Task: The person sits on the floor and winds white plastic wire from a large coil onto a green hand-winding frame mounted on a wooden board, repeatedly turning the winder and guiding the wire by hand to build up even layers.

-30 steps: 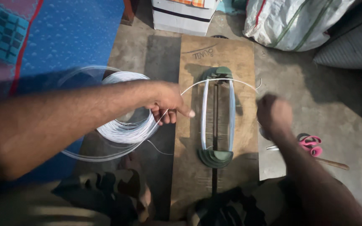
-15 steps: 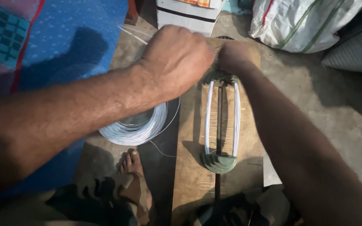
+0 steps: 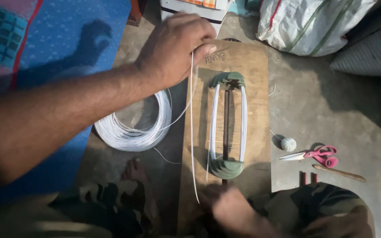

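Note:
A green winding form (image 3: 228, 125) with white wire wrapped lengthwise around it sits on a wooden board (image 3: 254, 61). My left hand (image 3: 177, 46) is raised over the board's far left corner and pinches a strand of white wire (image 3: 192, 132) that runs down the board's left side. My right hand (image 3: 232, 209), blurred, is at the board's near edge by the strand's lower end; its grip is unclear. A loose coil of white wire (image 3: 133, 128) lies on the floor left of the board and feeds the strand.
Pink-handled scissors (image 3: 316, 155), a small ball of thread (image 3: 288, 143) and a wooden stick (image 3: 339, 173) lie on the concrete floor to the right. A white sack (image 3: 314, 24) and a box (image 3: 195, 6) stand at the back. A blue mat (image 3: 45, 53) covers the left. My bare foot (image 3: 133, 169) rests below the coil.
My left hand has stayed high at the board's far end with the wire. My right hand has swept from the far end down to the near edge, and a strand now stretches along the board.

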Available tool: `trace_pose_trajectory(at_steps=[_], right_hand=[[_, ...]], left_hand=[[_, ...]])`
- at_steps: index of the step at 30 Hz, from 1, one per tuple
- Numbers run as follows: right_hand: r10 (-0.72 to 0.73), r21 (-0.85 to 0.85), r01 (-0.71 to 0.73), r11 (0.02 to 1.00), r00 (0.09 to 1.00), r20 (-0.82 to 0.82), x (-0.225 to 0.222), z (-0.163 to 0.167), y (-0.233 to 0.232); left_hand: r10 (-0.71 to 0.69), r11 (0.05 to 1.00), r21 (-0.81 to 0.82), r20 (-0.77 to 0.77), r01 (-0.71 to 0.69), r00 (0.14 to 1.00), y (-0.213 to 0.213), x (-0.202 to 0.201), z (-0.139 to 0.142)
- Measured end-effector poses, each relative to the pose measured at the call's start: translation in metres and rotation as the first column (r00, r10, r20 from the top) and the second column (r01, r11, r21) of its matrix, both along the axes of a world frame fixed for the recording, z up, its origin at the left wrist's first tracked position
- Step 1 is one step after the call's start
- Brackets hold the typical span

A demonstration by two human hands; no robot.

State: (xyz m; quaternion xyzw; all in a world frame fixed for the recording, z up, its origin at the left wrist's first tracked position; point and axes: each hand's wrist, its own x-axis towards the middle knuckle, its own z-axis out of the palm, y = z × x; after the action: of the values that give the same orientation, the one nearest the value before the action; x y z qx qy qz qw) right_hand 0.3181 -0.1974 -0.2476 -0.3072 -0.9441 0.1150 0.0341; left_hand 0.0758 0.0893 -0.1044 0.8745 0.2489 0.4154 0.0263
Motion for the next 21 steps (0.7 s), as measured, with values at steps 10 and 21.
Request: trace_pose_trajectory(at_steps=[10,21], right_hand=[[-0.942,-0.562,0.802,0.201,0.315,0.114,0.135,-0.005,0.042],[-0.948,-0.584,0.747,0.317,0.265,-0.175,0.125,0.042,0.255]], left_hand=[[-0.012,-0.164,-0.968,-0.19,-0.19,0.982,-0.006,0.019,-0.056],[-0.152,0.071,-0.994,-0.089,-0.079,0.984,-0.024,0.032,-0.039]])
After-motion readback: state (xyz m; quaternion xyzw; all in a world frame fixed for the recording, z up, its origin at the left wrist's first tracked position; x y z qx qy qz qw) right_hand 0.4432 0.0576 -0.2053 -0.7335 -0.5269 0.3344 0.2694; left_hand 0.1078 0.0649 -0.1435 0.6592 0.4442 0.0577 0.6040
